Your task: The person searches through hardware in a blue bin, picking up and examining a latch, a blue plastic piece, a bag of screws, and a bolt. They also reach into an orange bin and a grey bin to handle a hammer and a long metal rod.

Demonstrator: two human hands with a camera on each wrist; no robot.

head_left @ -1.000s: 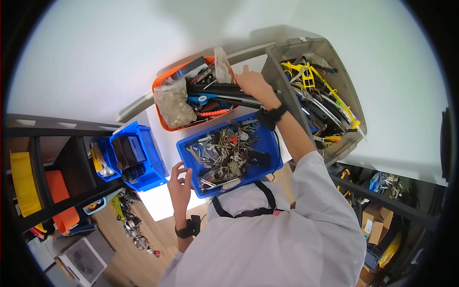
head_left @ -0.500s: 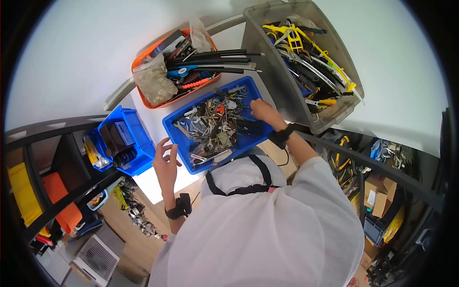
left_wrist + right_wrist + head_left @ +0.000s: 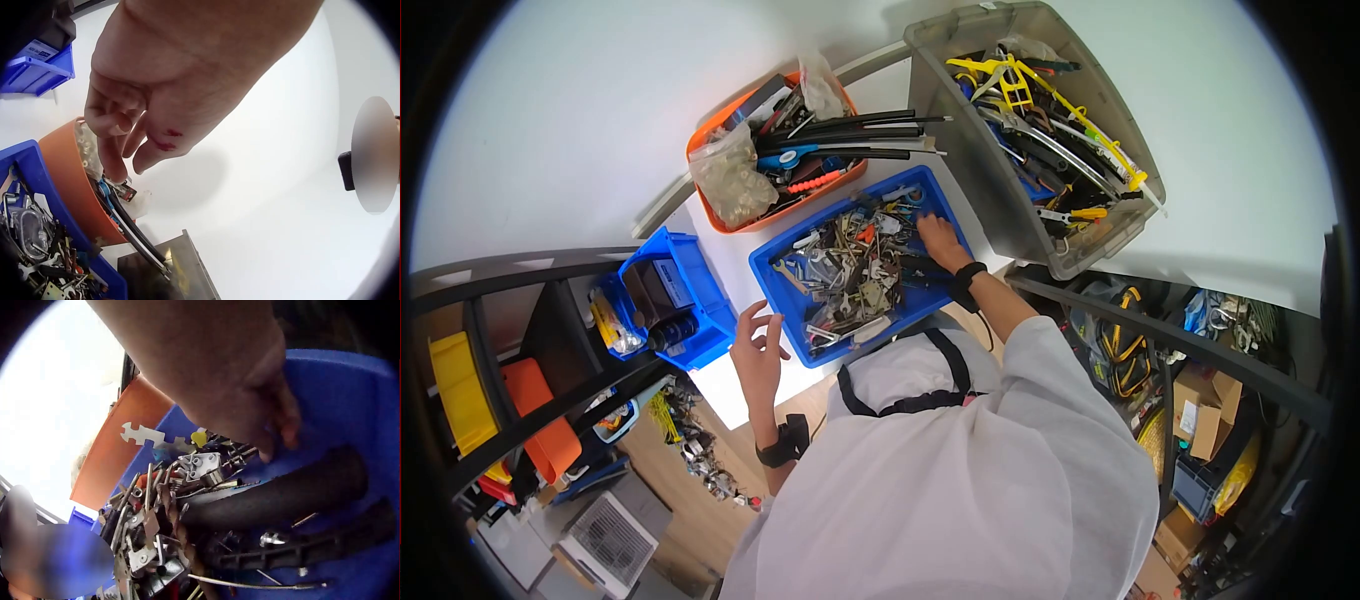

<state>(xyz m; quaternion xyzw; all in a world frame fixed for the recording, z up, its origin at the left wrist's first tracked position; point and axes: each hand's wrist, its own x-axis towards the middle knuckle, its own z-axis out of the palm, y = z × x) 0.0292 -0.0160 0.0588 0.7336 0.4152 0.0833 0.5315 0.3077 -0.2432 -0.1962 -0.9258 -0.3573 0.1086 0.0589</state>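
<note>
My right hand (image 3: 940,242) reaches down into the blue bin (image 3: 337,394), near its right side. In the right wrist view its bent fingertips hang beside a thick black tube (image 3: 281,494) and small metal parts, with no object visible between them. Mixed hardware (image 3: 855,265) heaps up in the bin, including an open-end wrench (image 3: 788,276), a twisted brown drill bit (image 3: 172,519) and a white metal bracket (image 3: 203,464). My left hand (image 3: 757,355) hovers by the bin's left front corner. Its fingers are loosely curled, and it holds nothing.
Behind the blue bin stands an orange bin (image 3: 72,169), with a plastic bag of fittings (image 3: 735,180) and long black rods (image 3: 880,132) jutting right. A tall grey tote (image 3: 960,180) full of tools stands to the right. Smaller blue bins (image 3: 715,315) sit at left.
My right hand has come from above the gap between the orange bin and grey tote down into the blue bin. The left hand stays beside the blue bin, fingers loose.
</note>
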